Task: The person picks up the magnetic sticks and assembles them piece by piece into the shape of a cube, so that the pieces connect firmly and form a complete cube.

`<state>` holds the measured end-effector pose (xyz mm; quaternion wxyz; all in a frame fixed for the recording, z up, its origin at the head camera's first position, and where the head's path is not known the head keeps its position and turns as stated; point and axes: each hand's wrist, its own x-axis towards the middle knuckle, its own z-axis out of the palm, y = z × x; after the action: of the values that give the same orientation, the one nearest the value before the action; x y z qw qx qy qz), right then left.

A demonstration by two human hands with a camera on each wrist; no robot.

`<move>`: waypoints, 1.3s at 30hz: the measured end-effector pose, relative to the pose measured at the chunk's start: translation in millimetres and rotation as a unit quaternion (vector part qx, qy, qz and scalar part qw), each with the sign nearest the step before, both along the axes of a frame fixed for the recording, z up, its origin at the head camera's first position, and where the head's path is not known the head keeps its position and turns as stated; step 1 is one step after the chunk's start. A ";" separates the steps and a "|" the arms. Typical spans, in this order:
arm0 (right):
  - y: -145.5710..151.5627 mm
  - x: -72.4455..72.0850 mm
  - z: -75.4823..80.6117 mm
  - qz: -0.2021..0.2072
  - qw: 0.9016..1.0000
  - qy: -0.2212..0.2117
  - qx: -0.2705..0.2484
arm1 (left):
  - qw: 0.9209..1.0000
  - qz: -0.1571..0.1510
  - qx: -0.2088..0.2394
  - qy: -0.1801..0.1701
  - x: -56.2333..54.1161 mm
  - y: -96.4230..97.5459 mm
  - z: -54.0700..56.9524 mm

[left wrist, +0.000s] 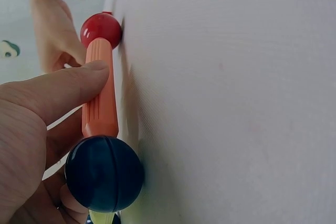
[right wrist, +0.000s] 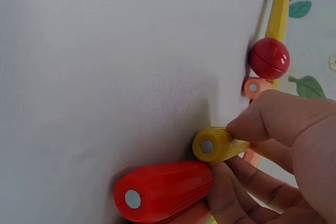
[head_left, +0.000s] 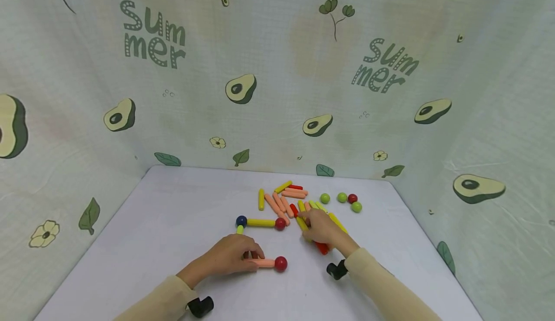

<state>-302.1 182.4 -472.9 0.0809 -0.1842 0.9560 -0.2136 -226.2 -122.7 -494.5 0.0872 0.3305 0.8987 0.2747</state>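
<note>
My left hand (head_left: 234, 254) pinches a salmon magnetic rod (left wrist: 98, 111), its thumb lying along the ridged side. A red ball (head_left: 281, 263) caps the rod's far end and a navy ball (left wrist: 104, 174) its near end; a light-green rod (left wrist: 101, 217) shows below that ball. Behind them, a yellow rod (head_left: 261, 223) joins another navy ball (head_left: 241, 221) to another red ball (head_left: 280, 223). Over the loose rods, my right hand (head_left: 322, 228) pinches a yellow rod (right wrist: 212, 144) between thumb and fingers, its metal-tipped end showing. Beside it lies a red rod (right wrist: 165, 190).
Several salmon rods (head_left: 295, 194), a yellow rod (head_left: 261, 199) and other loose rods lie at the table's back middle. Green balls (head_left: 325, 198) and a red ball (head_left: 352, 198) sit to their right. A printed cloth (head_left: 277, 70) hangs behind the white table (head_left: 173, 205).
</note>
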 end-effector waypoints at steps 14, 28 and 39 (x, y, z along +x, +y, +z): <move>2.0 0.9 1.2 0.020 0.999 -0.024 0.016 | 1.000 -0.006 0.001 0.004 -1.2 -2.0 -1.1; 2.6 15.3 13.7 0.075 0.994 -0.053 -0.065 | 1.000 -0.002 -0.004 0.006 1.6 -1.7 4.5; -10.0 32.6 -3.2 0.070 0.989 -0.072 -0.107 | 1.000 -0.002 -0.003 0.008 1.5 -1.5 3.7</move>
<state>-269.6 172.4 -476.1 0.1445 -0.2423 0.9039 -0.3214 -224.7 -124.2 -490.8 0.0816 0.3342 0.8994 0.2696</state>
